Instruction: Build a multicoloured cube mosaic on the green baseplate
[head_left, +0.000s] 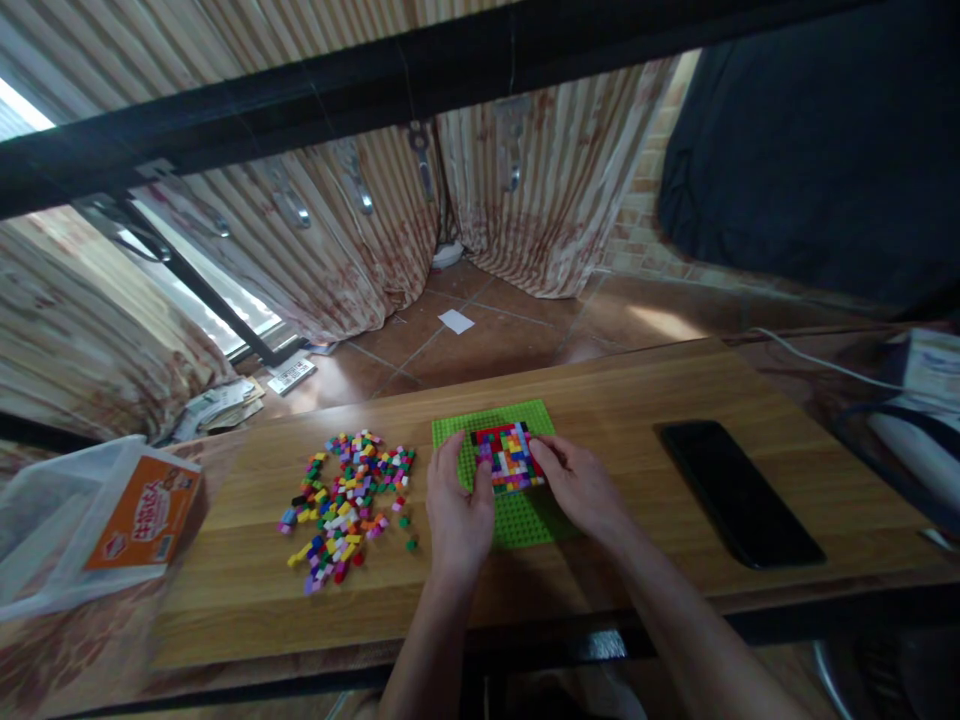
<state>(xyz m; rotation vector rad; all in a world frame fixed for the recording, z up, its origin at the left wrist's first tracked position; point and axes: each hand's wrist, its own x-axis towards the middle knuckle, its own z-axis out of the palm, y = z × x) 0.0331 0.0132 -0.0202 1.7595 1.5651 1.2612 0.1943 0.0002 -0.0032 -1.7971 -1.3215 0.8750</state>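
The right hand appears to pinch a largely assembled toy-brick mosaic between both hands over a green studded baseplate, the left hand loosely spread, with many loose bricks remaining left of the grip.

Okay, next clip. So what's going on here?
A person has both bare hands at a patchwork of colorful toy bricks over a green baseplate. The left hand is at its left side and the right hand at its right edge; how firmly either grips is unclear. Loose bricks lie scattered to the left on the wooden board, and a dark phone lies to the right.
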